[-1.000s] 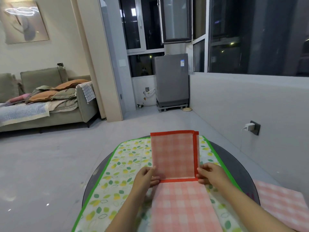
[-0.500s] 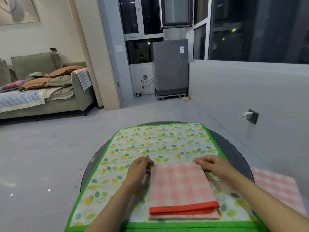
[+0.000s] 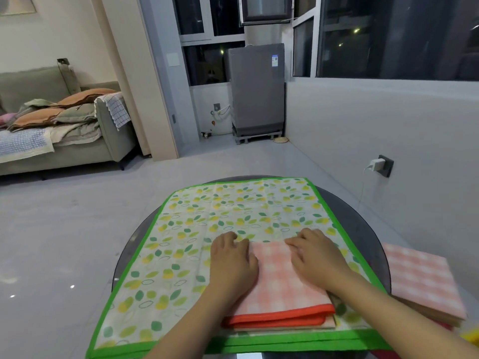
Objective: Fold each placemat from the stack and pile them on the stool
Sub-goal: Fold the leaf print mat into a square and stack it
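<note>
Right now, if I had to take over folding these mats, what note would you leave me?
Left hand: lying flat on the left side of the folded pink checked placemat, no grip.
Right hand: pressing flat on its right side, no grip.
That placemat lies folded, orange border toward you, on the open green-edged leaf placemat, which covers the round dark table.
Done: this one looks folded. A pile of folded pink checked placemats sits at the right; the stool under it is hidden.
Left: move this one to the pile, then fold the leaf one.

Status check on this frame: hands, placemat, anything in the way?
Left hand and right hand flat, pressing the folded pink placemat. It lies on the green leaf placemat. Nothing in the way.
</note>
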### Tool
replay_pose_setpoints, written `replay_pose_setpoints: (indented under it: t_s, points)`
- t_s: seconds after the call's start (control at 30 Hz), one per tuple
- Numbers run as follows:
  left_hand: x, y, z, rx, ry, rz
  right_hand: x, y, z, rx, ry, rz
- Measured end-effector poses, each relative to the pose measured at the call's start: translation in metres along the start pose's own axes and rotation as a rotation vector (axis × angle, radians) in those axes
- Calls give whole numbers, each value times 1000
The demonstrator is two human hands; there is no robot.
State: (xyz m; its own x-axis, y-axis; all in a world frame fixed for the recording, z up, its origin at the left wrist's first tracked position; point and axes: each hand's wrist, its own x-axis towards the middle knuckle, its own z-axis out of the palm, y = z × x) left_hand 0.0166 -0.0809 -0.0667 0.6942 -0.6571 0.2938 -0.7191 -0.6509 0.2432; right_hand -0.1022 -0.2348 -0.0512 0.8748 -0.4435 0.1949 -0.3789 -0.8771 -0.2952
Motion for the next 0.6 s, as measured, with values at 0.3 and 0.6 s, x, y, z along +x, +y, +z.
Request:
replay_pose_setpoints:
  t_s: [0.3, 0.6]
  points:
    - [-6, 9, 8, 22, -323, 208, -9, -22, 22, -125, -215, -29]
    - [-14, -3, 5, 79, -341, -33, -14, -15, 25, -150, -209, 150]
